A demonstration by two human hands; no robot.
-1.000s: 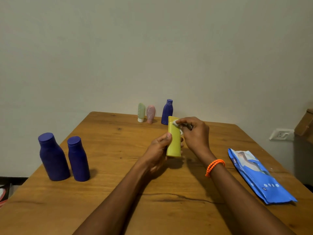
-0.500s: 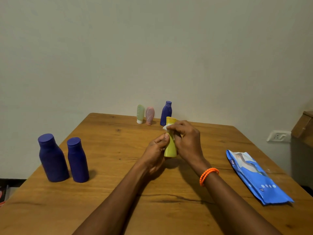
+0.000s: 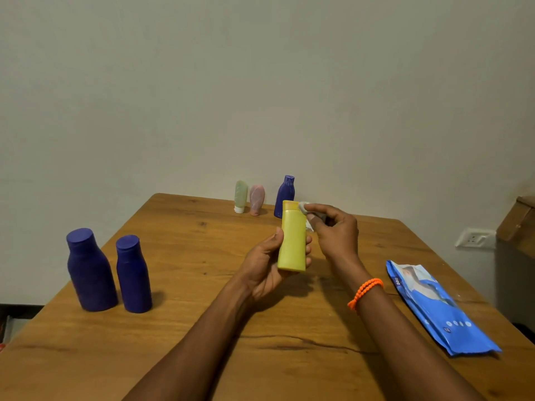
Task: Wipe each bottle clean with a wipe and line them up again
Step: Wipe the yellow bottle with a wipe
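Above table, left hand (image 3: 267,263) grips yellow bottle (image 3: 292,235) (right hand (image 3: 333,230) pinches wipe (image 3: 304,208)).

two bottles (image 3: 107,270) left on table (image 3: 202,328) | three bottles (image 3: 257,198) at rear | pack (image 3: 437,308) right

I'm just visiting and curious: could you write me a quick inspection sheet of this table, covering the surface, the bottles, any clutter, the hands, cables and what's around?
Surface: wooden table, a dark crack near the front edge.
Job's things: yellow bottle held upright above the table; wipe at its top; two large blue bottles standing at left; green tube, pink tube and small blue bottle by the wall.
Clutter: blue wipes pack lying at right.
Hands: left hand grips the yellow bottle; right hand pinches the wipe.
Cables: nothing seen.
Surroundings: plain wall, wall socket, brown box at right.
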